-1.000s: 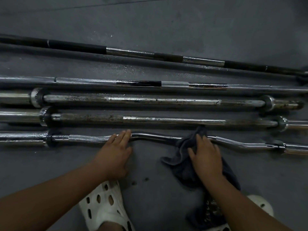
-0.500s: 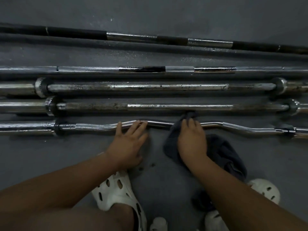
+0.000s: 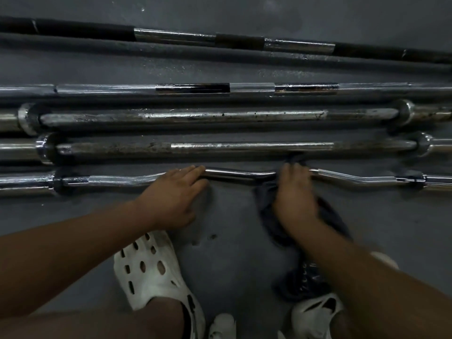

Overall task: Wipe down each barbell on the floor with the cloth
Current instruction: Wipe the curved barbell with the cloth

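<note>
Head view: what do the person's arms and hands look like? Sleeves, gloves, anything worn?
The left forearm and right forearm are bare up to the frame edge; no sleeves show. The left hand and right hand are bare too: no gloves, watch or wristband. The right hand is motion-blurred, so rings cannot be ruled out. On the feet, white clogs with oval holes.

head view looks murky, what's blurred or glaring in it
Head view: dim overall, and the dark grey floor shows little detail; the right hand and the cloth under it are motion-smeared, while the left hand is sharper; bright glare streaks run along the curl bar and the rusty straight bar beyond it.
</note>
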Motion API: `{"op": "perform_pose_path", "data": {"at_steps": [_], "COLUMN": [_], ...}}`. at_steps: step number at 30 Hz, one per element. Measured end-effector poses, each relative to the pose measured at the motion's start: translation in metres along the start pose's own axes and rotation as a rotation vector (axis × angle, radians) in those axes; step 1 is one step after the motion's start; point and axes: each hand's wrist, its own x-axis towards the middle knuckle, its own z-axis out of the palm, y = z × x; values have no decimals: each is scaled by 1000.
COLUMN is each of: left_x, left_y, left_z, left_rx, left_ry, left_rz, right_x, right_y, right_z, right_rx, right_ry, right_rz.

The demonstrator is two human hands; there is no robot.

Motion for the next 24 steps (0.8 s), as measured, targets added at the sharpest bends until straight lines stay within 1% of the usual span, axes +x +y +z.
{"op": "perform_pose_path", "data": {"at_steps": [1, 3, 4, 6, 7, 9, 10, 12, 14, 16, 18, 19, 20, 22, 23, 24], "left_x": [3, 8, 10, 9, 8, 5, 4, 5, 7, 8, 8, 7, 7, 6, 6, 6], "left_y": [5, 12, 13, 10, 9, 5, 5, 9, 15, 17, 15, 13, 12, 12, 11, 11], "left_z": [0, -3, -4, -7, -8, -6, -4, -2, -2, -3, -2, -1, -1, 1, 1, 2], "left_rx": [-19, -45, -51, -56, -59, -69, -68, -54, -46, -48, -45, -51, -64, -97, -106, -112], "left_ry": [-4, -10, -12, 3, 12, 26, 17, 0, -27, -24, -25, -29, -30, -19, -20, -27], "left_rz": [-20, -58, -67, -58, -46, -36, -38, -45, -66, -79, -77, -74, -72, -86, -93, -92], "right_x": [-12, -34, -37, -25, -18, -8, -8, -13, -19, -28, -28, -22, -14, 6, 9, 8], "right_y": [-31, -73, -76, -48, -26, 15, 23, 2, -43, -88, -115, -118, -113, -89, -76, -64], "right_z": [2, 6, 6, 10, 10, 11, 9, 8, 10, 8, -3, -7, -8, 0, 3, 9], "right_rx": [69, 190, 193, 134, 155, 253, 298, 448, 757, 1091, 1456, 1592, 1685, 1727, 1713, 1713], "right_ry": [-16, -12, -13, 36, 53, 32, 11, 25, 77, 66, -114, -192, -216, -223, -235, -214], "right_rz": [-16, -127, -191, -259, -211, 14, 121, 298, 436, 514, 526, 556, 638, 846, 910, 928]}}
